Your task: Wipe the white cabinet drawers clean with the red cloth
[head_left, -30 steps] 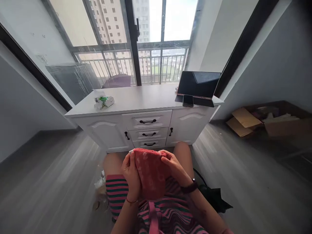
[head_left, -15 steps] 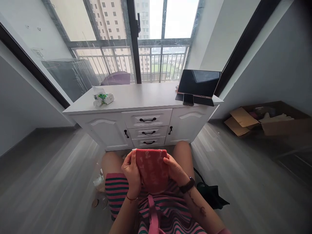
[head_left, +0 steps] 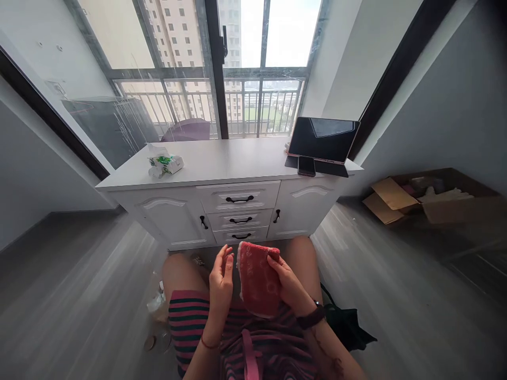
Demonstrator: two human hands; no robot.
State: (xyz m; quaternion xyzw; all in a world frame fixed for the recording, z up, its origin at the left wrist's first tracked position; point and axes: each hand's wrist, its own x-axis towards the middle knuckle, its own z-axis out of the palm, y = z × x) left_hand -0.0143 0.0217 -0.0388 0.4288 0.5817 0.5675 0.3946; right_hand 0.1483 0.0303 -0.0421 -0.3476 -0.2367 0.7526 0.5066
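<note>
A red cloth (head_left: 258, 282) with a pale edge along its left side hangs above my lap. My right hand (head_left: 288, 281) pinches its upper right corner, thumb in front and the other fingers behind it. Just left of the cloth, my left hand (head_left: 222, 279) is raised with its fingers apart and nothing in it; a small gap separates it from the pale edge. Striped clothing (head_left: 188, 322) covers my lap beneath both arms.
A white cabinet (head_left: 237, 182) stands before my knees, bearing a tissue pack (head_left: 166, 164), a tablet (head_left: 322, 138) and a phone (head_left: 306, 165). An open cardboard box (head_left: 451, 211) sits on the floor at right. A dark bag (head_left: 348, 326) lies beside my right leg.
My left hand has let go of the cloth's left corner and moved slightly away from it. The cloth has turned and now hangs from my right hand alone.
</note>
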